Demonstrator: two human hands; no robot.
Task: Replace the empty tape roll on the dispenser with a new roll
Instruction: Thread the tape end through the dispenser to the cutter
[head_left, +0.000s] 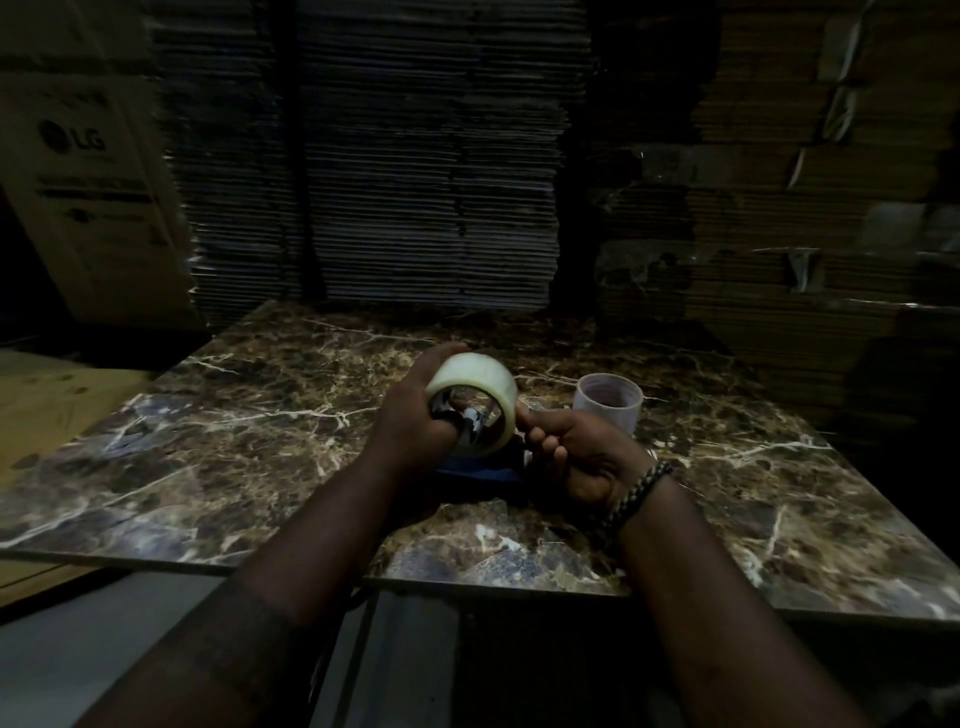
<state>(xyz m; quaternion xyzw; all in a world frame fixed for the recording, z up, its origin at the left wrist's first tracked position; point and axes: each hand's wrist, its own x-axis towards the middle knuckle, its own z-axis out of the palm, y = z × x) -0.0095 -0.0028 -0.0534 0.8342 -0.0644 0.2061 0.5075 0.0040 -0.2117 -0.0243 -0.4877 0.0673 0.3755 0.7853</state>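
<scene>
Head view: my left hand (415, 415) grips the new roll (475, 379) above mid-counter (260, 441), fingers curled over its rim and into the core, where metal of the dispenser (478, 474) shows through. My right hand (576, 452) is curled around the dispenser's lower part, thumb touching the roll's right edge. The empty core (608, 410) stands upright on the counter, just right of the roll, untouched.

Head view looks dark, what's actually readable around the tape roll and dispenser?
Head view: dim, edges bowed by the wide lens; the tape roll is the brightest, readable thing; the dispenser beneath it sits in shadow, mostly hidden; the cardboard stacks behind are dark and soft.
</scene>
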